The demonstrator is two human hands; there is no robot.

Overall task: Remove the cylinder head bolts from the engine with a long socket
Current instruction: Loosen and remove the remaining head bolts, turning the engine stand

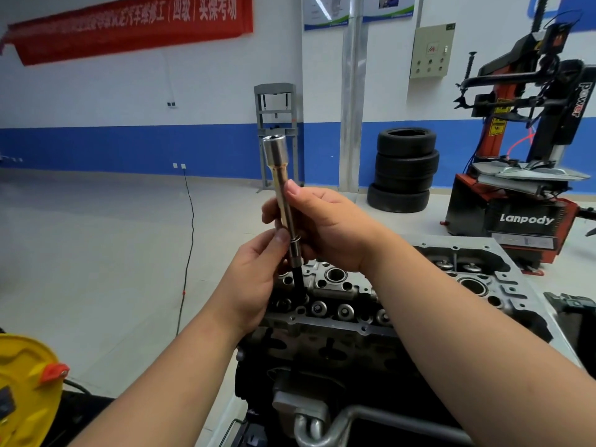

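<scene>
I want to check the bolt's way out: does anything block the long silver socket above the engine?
Nothing visible does. Both hands, left hand and right hand, hold the long silver socket upright over the grey metal cylinder head.

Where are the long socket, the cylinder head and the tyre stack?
long socket (283, 201): head view, on its mid shaft.
cylinder head (335, 312): head view, on its top face.
tyre stack (404, 171): head view, on a middle tyre's sidewall.

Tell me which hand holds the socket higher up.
The right hand: it grips the socket mid-shaft, its thumb pointing up. The left hand pinches lower, near the ring, just above the black bolt over the engine.
</scene>
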